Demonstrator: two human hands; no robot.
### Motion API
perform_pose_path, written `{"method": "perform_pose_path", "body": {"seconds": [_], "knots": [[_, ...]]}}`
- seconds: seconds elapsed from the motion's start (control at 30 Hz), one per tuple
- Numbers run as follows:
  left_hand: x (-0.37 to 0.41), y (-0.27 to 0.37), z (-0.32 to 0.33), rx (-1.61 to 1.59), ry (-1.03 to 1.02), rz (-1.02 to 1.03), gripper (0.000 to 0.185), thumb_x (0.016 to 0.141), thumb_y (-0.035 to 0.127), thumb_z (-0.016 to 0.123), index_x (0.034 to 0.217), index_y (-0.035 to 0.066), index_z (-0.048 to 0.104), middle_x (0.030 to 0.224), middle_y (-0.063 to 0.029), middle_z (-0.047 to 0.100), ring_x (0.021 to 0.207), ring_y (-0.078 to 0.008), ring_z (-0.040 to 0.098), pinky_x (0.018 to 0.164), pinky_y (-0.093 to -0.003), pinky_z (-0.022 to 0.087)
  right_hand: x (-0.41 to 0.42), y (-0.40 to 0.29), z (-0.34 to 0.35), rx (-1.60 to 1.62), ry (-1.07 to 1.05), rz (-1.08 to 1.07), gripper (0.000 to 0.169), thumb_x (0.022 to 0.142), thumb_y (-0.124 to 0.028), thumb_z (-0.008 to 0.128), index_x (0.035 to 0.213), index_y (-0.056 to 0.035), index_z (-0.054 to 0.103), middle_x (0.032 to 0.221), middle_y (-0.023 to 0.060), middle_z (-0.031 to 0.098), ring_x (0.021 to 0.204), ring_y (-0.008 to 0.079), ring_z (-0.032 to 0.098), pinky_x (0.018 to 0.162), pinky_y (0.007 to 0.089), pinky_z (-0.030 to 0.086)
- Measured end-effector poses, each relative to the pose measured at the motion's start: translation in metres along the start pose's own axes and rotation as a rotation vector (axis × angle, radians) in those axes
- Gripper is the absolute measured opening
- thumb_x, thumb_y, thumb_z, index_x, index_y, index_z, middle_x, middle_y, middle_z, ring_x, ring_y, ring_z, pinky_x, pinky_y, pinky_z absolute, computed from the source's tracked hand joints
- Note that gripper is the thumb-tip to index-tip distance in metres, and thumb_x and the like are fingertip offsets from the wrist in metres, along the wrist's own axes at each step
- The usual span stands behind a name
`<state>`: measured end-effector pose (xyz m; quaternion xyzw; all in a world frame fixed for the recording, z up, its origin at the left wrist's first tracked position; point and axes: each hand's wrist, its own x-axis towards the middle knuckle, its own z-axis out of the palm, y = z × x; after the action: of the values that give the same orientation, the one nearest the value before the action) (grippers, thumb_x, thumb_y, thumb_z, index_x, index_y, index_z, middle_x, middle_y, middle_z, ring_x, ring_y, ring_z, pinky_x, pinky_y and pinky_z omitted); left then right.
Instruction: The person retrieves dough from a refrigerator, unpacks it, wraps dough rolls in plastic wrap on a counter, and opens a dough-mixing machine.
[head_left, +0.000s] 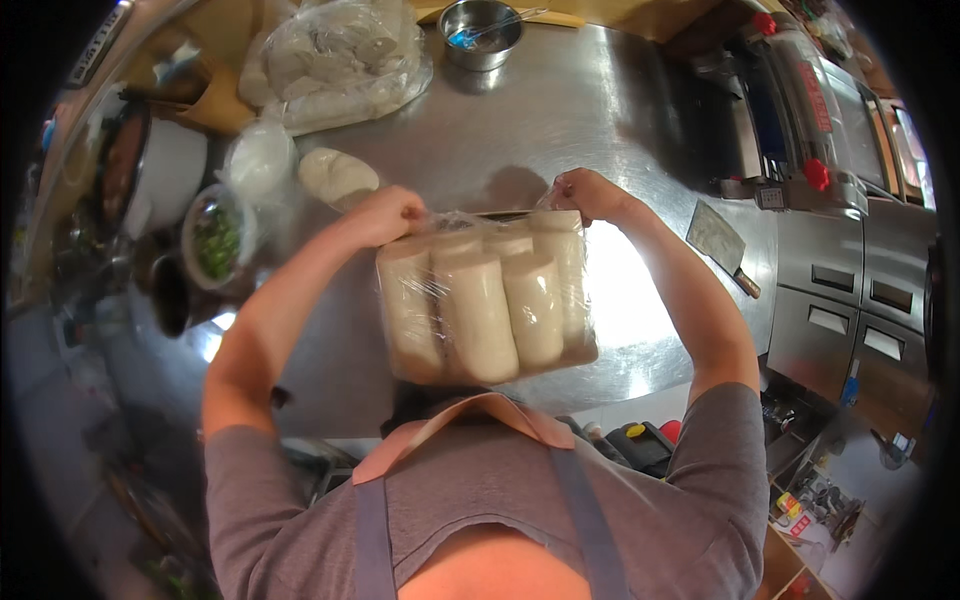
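Several thick, pale dough logs (480, 315) stand side by side in front of my body, under clear plastic film (421, 281). They appear to rest on a tray whose edge is mostly hidden. At the far left corner, my left hand (394, 214) has its fingers closed on the film. My right hand (596, 196) pinches a gathered bit of the same film at the far right corner, a little above the logs. Just beyond my left hand, an oval piece of dough (339, 176) lies on the steel table (525, 135).
At the back stand a bulky plastic-wrapped stack (337, 60) and a steel pot (480, 37). A bowl of chopped greens (216, 236) and a white pot (169, 169) are on the left. To the right are a cleaver (718, 238) and a metal machine with red knobs (806, 120).
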<state>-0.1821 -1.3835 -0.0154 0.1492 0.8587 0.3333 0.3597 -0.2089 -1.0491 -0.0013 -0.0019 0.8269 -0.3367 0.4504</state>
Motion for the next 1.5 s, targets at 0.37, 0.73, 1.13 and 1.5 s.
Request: {"method": "perform_pose_path", "body": {"seconds": [0.37, 0.73, 1.13, 1.5], "knots": [[0.011, -0.008, -0.017, -0.919, -0.478, -0.251, 0.046, 0.093, 0.044, 0.045, 0.119, 0.007, 0.053, 0.094, 0.0005, 0.051, 0.078, -0.0088, 0.045, 0.068, -0.0232, 0.040, 0.004, 0.006, -0.028, 0.570, -0.646, -0.077, 0.046, 0.090, -0.037, 0.052, 0.117, -0.0003, 0.055, 0.120, 0.0122, 0.056, 0.112, 0.0237, 0.050, 0.092, 0.0343, 0.041], [0.026, 0.013, -0.013, -0.620, -0.585, -0.050, 0.015, 0.086, 0.023, 0.062, 0.087, 0.011, 0.052, 0.083, 0.0035, 0.054, 0.074, -0.0052, 0.045, 0.063, -0.0209, 0.036, 0.012, -0.024, -0.020, 0.178, -0.560, -0.167, 0.042, 0.075, -0.039, 0.074, 0.094, -0.0052, 0.059, 0.088, 0.0012, 0.058, 0.086, 0.0119, 0.051, 0.080, 0.0254, 0.041], [0.030, 0.004, 0.001, -0.844, -0.321, -0.068, 0.007, 0.084, 0.006, 0.059, 0.088, 0.006, 0.053, 0.083, -0.0001, 0.059, 0.074, -0.0082, 0.055, 0.064, -0.0233, 0.043, 0.023, 0.018, -0.013, 0.326, -0.304, -0.183, 0.017, 0.079, -0.014, 0.071, 0.082, -0.0042, 0.057, 0.078, 0.0023, 0.059, 0.075, 0.0101, 0.054, 0.071, 0.0232, 0.044], [0.024, 0.018, 0.016, -0.145, -0.012, 0.295, 0.004, 0.079, -0.002, 0.058, 0.083, -0.001, 0.057, 0.085, -0.0098, 0.057, 0.072, -0.0161, 0.059, 0.065, -0.0300, 0.047, 0.009, 0.001, -0.006, 0.067, -0.186, -0.188, 0.011, 0.080, -0.007, 0.063, 0.087, -0.0011, 0.057, 0.087, 0.0048, 0.059, 0.081, 0.0110, 0.056, 0.073, 0.0242, 0.047]]}}
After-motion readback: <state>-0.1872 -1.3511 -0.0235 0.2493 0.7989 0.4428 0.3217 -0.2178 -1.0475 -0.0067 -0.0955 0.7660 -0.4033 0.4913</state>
